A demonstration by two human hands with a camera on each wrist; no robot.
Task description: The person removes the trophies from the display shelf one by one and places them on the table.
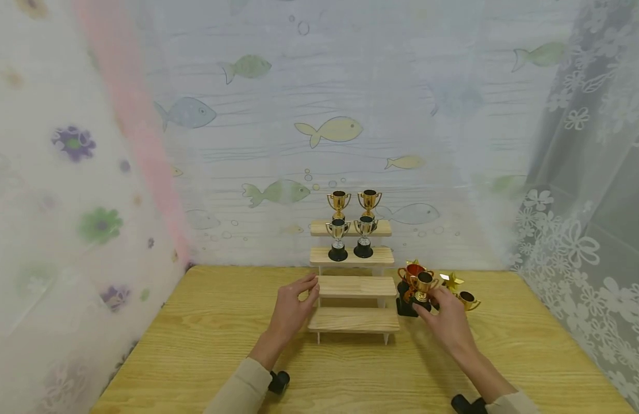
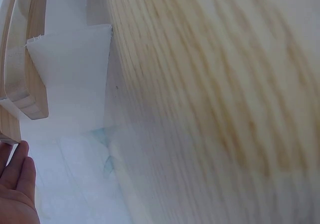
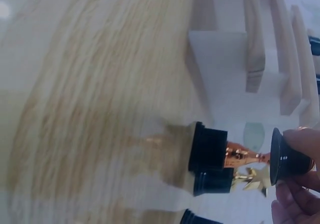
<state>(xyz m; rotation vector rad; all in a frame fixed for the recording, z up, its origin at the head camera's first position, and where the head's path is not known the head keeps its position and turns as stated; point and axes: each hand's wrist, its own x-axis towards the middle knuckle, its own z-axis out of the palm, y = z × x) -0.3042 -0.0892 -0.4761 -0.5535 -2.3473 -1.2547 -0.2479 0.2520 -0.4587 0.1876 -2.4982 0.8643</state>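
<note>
My right hand (image 1: pixel 450 322) pinches a small gold trophy cup (image 1: pixel 424 282) by its round black base (image 3: pixel 291 159), holding it over the other trophies right of the stand. My left hand (image 1: pixel 293 307) has its fingertips at the left end of the stepped wooden stand (image 1: pixel 355 286); in the left wrist view its fingers (image 2: pixel 25 176) are fairly straight at a shelf end. Two gold trophy cups (image 1: pixel 369 199) stand on the top shelf. Two silver trophy cups (image 1: pixel 337 230), with black bases, stand on the shelf below. The two lower shelves are bare.
Behind the held cup stands a copper-red trophy cup (image 1: pixel 413 270) with a square black base. A gold star trophy (image 1: pixel 452 282) and another gold cup (image 1: pixel 468 299) are close by, partly behind my right hand. A fish-print curtain (image 1: pixel 278 144) hangs behind the wooden table (image 1: pixel 221 322).
</note>
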